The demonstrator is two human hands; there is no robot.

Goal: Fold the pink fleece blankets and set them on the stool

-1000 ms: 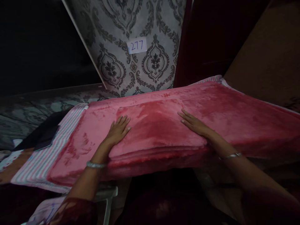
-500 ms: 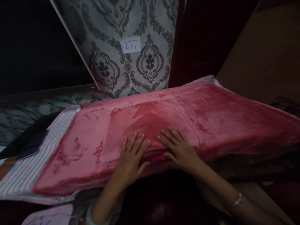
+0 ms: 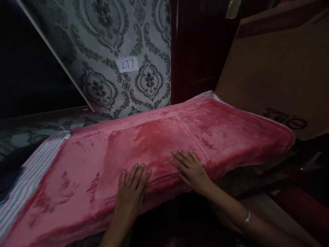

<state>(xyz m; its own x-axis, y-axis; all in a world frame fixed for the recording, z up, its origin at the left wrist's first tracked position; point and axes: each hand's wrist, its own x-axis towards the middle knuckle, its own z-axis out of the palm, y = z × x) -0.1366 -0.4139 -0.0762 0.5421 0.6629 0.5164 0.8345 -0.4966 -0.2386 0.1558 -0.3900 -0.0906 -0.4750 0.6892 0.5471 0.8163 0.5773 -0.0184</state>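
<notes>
The folded plush cloth point(image 3: 144, 144) lies in the middle of a surface draped with a plush cover point(image 3: 221, 127) of the same red-pink, so the two blend except along the seams and folded edges. Both hands rest palm down at its near edge, well apart from each other, fingers spread and gripping nothing: the left hand point(image 3: 133, 187) toward the left end of that edge, the right hand point(image 3: 191, 171) right of its middle.

A second ago they pressed on the left and right sides of the cloth; now both are on the near edge, where the layers meet. There the edge looks lower and less stacked than it did, which suggests the work has gone from squaring the sides to flattening the fold. The cloth sits in about the same place on the cover, its right border now uncovered by any hand.

The view has also swung to the right, bringing more of the cardboard box point(image 3: 277, 72) into sight. Striped cloth point(image 3: 33, 181) shows beyond the cover at the left, and a numbered card point(image 3: 128, 64) is fixed to the far wall.
</notes>
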